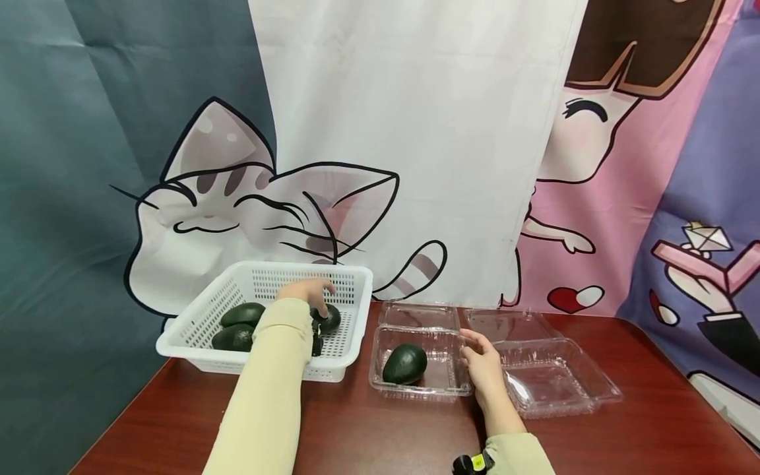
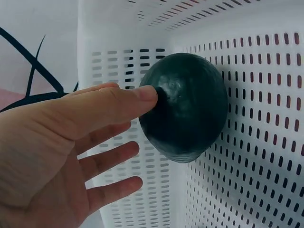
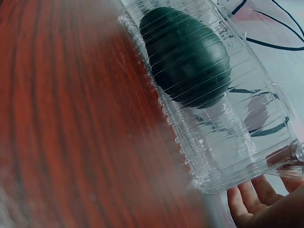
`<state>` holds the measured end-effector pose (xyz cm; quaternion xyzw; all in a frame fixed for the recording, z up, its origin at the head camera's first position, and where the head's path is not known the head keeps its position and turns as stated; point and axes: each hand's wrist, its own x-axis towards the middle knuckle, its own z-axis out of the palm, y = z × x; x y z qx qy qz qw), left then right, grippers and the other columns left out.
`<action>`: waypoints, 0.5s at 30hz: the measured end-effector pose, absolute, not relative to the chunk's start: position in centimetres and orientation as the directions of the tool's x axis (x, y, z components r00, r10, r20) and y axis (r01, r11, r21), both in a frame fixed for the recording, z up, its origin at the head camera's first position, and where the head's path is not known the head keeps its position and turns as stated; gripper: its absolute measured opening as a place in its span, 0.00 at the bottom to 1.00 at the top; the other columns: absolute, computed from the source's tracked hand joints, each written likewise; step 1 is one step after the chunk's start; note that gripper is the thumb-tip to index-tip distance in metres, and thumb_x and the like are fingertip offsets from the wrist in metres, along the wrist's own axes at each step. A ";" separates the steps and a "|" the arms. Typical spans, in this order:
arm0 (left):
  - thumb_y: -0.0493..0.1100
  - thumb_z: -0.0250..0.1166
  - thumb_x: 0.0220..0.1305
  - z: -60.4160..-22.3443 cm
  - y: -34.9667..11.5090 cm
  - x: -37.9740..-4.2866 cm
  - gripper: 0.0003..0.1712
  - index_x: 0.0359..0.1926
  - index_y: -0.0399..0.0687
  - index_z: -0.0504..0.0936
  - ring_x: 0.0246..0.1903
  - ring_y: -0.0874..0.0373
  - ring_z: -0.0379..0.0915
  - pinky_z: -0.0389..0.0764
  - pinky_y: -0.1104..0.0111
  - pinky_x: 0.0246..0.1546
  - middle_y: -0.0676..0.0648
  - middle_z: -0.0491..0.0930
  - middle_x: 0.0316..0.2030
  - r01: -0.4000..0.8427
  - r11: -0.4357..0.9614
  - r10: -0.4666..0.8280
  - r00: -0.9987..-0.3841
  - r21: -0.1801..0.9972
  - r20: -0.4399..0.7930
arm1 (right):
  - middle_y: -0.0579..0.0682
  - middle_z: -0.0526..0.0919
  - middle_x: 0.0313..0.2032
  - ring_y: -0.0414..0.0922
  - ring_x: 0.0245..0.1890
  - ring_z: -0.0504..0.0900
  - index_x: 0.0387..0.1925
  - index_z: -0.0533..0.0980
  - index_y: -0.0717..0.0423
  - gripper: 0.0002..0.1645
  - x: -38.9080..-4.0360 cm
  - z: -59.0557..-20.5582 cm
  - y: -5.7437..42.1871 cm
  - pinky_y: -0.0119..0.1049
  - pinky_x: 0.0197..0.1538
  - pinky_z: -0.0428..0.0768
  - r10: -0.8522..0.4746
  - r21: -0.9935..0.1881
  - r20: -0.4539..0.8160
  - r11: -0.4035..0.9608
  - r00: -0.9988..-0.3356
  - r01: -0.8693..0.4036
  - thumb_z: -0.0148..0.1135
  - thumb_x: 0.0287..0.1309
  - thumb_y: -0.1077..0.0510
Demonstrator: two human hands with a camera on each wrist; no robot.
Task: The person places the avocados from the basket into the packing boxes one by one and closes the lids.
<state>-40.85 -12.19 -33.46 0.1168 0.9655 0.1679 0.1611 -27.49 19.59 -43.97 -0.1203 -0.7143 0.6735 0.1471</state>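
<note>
My left hand (image 1: 305, 290) reaches into a white plastic basket (image 1: 196, 356), fingers spread. In the left wrist view its thumb meets the side of a dark green avocado (image 2: 190, 109), while the other fingers stand apart from it. Two more avocados, one behind (image 1: 242, 315) and one in front (image 1: 233, 338), lie at the basket's left. My right hand (image 1: 483, 366) holds the right side of an opened clear plastic container (image 1: 439, 363), fingers against its outer wall in the right wrist view (image 3: 261, 202). A single avocado (image 1: 405, 364) lies in this container's left half.
A second clear plastic container (image 1: 552, 382) stands with its lid raised to the right of my right hand. Everything rests on a reddish-brown wooden table (image 1: 368, 435). Behind it hangs a cartoon-printed cloth (image 1: 415, 132).
</note>
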 end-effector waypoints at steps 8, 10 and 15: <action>0.39 0.74 0.43 -34.2 -12.3 -41.7 0.40 0.60 0.56 0.71 0.54 0.45 0.64 0.65 0.49 0.52 0.42 0.68 0.58 0.179 0.923 0.291 -0.904 0.341 -0.314 | 0.64 0.72 0.52 0.48 0.43 0.73 0.55 0.69 0.68 0.22 -27.5 -44.1 19.5 0.31 0.39 0.74 0.370 -0.998 0.048 0.066 -0.928 -0.026 0.46 0.57 0.73; 0.41 0.74 0.42 -34.3 -12.3 -41.9 0.39 0.59 0.56 0.72 0.53 0.46 0.64 0.66 0.50 0.52 0.42 0.68 0.58 0.187 0.930 0.295 -0.894 0.316 -0.337 | 0.64 0.72 0.52 0.48 0.43 0.73 0.55 0.69 0.68 0.22 -27.5 -44.1 19.5 0.32 0.39 0.74 0.370 -0.997 0.051 0.066 -0.928 -0.029 0.46 0.57 0.73; 0.46 0.75 0.42 -34.2 -12.4 -42.0 0.34 0.55 0.60 0.76 0.50 0.49 0.65 0.69 0.54 0.49 0.44 0.71 0.53 0.197 0.952 0.279 -0.870 0.233 -0.407 | 0.65 0.72 0.52 0.48 0.43 0.73 0.54 0.69 0.68 0.23 -27.5 -44.1 19.5 0.32 0.39 0.74 0.373 -0.997 0.058 0.066 -0.926 -0.036 0.46 0.56 0.73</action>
